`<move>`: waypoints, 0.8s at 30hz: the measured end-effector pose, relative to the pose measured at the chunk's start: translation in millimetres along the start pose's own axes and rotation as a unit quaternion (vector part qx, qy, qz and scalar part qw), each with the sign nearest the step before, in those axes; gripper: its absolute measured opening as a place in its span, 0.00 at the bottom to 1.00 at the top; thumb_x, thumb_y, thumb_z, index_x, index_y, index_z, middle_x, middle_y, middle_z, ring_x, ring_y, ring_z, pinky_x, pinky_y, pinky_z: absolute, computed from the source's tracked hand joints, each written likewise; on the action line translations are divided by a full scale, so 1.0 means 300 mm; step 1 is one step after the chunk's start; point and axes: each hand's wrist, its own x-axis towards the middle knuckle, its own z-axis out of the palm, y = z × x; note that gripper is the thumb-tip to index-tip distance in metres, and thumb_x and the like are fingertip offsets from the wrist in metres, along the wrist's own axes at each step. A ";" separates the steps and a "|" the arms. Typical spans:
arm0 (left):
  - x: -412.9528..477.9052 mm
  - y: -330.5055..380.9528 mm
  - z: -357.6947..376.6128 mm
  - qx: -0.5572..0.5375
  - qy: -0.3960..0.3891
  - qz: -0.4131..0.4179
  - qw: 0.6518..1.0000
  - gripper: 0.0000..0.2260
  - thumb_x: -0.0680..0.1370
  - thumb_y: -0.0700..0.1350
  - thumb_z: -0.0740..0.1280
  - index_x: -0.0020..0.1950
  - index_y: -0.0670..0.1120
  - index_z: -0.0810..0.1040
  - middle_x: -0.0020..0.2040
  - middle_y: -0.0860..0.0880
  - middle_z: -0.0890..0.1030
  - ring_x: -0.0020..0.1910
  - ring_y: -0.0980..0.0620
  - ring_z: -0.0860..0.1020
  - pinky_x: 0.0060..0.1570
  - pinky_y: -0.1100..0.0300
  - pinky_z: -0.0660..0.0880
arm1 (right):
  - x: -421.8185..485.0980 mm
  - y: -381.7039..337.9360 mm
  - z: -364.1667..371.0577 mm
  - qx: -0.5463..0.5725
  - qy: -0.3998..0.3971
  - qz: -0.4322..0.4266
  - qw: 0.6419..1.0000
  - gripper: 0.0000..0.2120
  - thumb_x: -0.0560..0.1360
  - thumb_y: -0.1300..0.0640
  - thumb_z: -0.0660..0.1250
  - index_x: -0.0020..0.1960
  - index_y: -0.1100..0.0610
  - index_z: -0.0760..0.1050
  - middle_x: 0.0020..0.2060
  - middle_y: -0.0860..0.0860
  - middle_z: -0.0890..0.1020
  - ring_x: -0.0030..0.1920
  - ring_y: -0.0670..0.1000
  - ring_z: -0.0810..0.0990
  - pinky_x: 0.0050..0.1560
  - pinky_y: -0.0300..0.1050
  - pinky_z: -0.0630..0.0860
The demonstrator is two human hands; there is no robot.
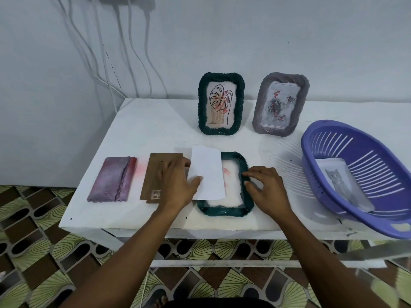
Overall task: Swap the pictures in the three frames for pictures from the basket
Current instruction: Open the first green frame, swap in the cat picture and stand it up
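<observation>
Mid-swap, the left hand (178, 183) pinches a white rectangular paper picture (208, 172) over the dark-green rope-edged frame (224, 211) lying just to its right, the right hand (268, 188) seemingly only pressing the rim, so next it probably needs seating squarely.

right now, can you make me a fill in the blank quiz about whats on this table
1. The picture in the purple basket shows a grey ____.
2. The upright grey frame holds a picture of a ____.
3. ____ frames stand upright at the back of the table.
4. The left hand pinches the white sheet over the flat green frame; the right hand touches that frame's ____ edge.

Missing words: cat; rose; two; right
</observation>
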 end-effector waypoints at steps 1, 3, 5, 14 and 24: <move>-0.005 0.015 -0.009 -0.048 0.001 -0.008 0.999 0.16 0.73 0.48 0.73 0.57 0.47 0.72 0.53 0.49 0.78 0.54 0.47 0.77 0.48 0.57 0.75 | 0.000 0.000 0.000 0.005 0.000 0.003 1.000 0.12 0.73 0.56 0.69 0.56 0.49 0.81 0.53 0.45 0.80 0.55 0.50 0.73 0.56 0.53 0.72; -0.009 0.045 -0.032 -0.122 -0.008 -0.018 0.992 0.19 0.76 0.41 0.70 0.64 0.46 0.70 0.53 0.50 0.77 0.53 0.50 0.78 0.40 0.72 0.72 | 0.002 -0.004 -0.004 0.021 -0.006 0.011 1.000 0.12 0.74 0.55 0.69 0.57 0.48 0.80 0.53 0.44 0.80 0.55 0.49 0.73 0.57 0.55 0.73; -0.007 0.070 -0.063 -0.155 -0.021 -0.012 0.988 0.29 0.77 0.38 0.69 0.74 0.50 0.62 0.52 0.54 0.74 0.49 0.56 0.75 0.35 0.79 0.68 | 0.008 -0.020 -0.022 0.045 -0.019 0.018 0.999 0.12 0.74 0.56 0.69 0.57 0.48 0.80 0.54 0.45 0.79 0.56 0.49 0.74 0.59 0.54 0.72; 0.039 0.230 -0.021 -0.300 -0.125 0.006 0.946 0.17 0.77 0.37 0.69 0.62 0.53 0.79 0.58 0.58 0.78 0.55 0.61 0.78 0.43 0.74 0.75 | 0.050 -0.087 -0.349 -0.165 0.062 -0.012 0.984 0.13 0.74 0.52 0.69 0.59 0.47 0.79 0.64 0.51 0.76 0.65 0.56 0.69 0.62 0.56 0.69; 0.003 0.462 0.329 -0.262 -0.211 0.032 0.941 0.23 0.75 0.39 0.71 0.68 0.51 0.74 0.65 0.54 0.74 0.57 0.50 0.78 0.60 0.53 0.76 | 0.064 0.024 -0.580 -0.040 -0.042 0.137 0.989 0.14 0.76 0.58 0.68 0.59 0.45 0.79 0.51 0.43 0.80 0.46 0.44 0.80 0.48 0.37 0.73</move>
